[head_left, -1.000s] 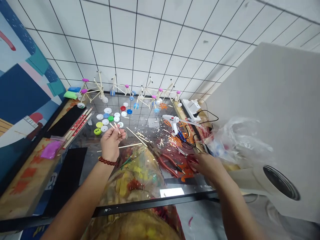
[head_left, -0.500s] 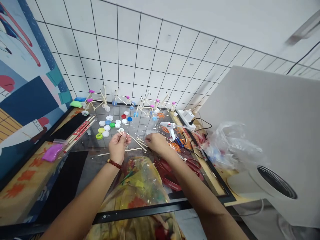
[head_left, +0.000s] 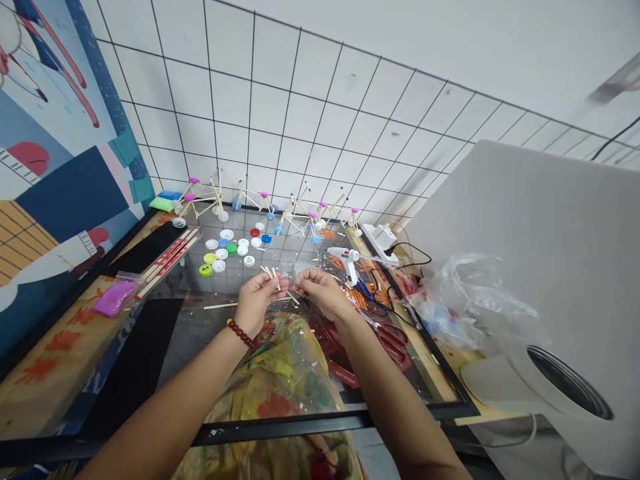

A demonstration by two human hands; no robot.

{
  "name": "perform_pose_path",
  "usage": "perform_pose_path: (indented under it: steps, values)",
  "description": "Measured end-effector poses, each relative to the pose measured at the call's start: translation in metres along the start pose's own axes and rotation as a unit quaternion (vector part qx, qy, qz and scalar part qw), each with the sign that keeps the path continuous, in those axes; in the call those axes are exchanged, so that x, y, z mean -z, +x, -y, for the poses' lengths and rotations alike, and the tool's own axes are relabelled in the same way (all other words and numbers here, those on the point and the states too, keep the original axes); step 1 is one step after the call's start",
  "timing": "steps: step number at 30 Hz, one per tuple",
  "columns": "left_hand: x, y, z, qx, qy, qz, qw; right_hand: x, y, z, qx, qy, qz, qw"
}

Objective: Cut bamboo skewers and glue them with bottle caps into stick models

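Observation:
My left hand (head_left: pixel 256 299), with a beaded bracelet on its wrist, is closed on several short wooden sticks (head_left: pixel 271 272) that poke up from its fingertips. Almost touching it on the right is my right hand (head_left: pixel 321 291), thumb and fingers pinched together. Whatever the right fingers hold is too small to make out. Beneath the hands, more thin sticks lie on the glass tabletop (head_left: pixel 193 287), partly hidden; one long stick (head_left: pixel 220 306) shows left of my left wrist. Beyond the hands are coloured bottle caps (head_left: pixel 231 248), in white, green, yellow, red and blue.
Stick frames (head_left: pixel 220 200) with pink and blue pieces line the back by the wire grid. A white glue gun (head_left: pixel 345 257) rests near a power strip (head_left: pixel 379 243). Red-handled scissors (head_left: pixel 393 340) lie right, beside plastic bags (head_left: pixel 465 300). Chopsticks (head_left: pixel 167 261) and a purple packet (head_left: pixel 115 300) are left.
My two hands have come closer together. The right hand has lifted from the sticks on the table to beside the left, and the view has shifted slightly.

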State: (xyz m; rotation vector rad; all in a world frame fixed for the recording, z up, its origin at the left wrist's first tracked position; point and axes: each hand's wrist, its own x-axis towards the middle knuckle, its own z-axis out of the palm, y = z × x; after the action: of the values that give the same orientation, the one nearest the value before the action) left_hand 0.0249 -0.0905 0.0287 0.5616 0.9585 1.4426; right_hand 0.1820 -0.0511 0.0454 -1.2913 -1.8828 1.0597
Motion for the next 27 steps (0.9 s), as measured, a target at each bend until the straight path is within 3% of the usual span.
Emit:
perform_pose_path:
  steps: [3, 7, 10, 13, 16, 21, 24, 27]
  values:
    - [-0.004, -0.007, -0.003, 0.050, -0.013, 0.003, 0.999, -0.009, -0.008, -0.007, -0.009, 0.156, -0.023, 0.987]
    - [0.002, 0.002, -0.018, -0.018, -0.059, -0.104, 0.993, -0.006, -0.008, -0.013, 0.021, -0.027, -0.079, 0.996]
    - [0.012, 0.015, -0.037, -0.127, -0.086, -0.172, 0.973, -0.003, -0.007, -0.006, 0.037, -0.196, -0.038, 0.979]
    - [0.021, 0.023, -0.050, -0.205, -0.092, -0.199, 0.954, -0.011, -0.002, 0.011, 0.048, -0.321, 0.031, 0.945]
    - [0.024, 0.025, -0.048, -0.213, -0.078, -0.188, 0.955, -0.029, 0.006, 0.028, 0.052, -0.388, 0.076, 0.917]
    - [0.020, 0.020, -0.029, -0.144, -0.039, -0.115, 0.982, -0.051, 0.019, 0.037, 0.057, -0.433, 0.113, 0.893]
    - [0.019, 0.018, -0.021, -0.118, -0.025, -0.083, 0.989, -0.052, 0.021, 0.036, 0.063, -0.421, 0.115, 0.897]
    - [0.018, 0.017, -0.020, -0.104, -0.026, -0.077, 0.991, -0.044, 0.014, 0.031, 0.073, -0.378, 0.073, 0.920]
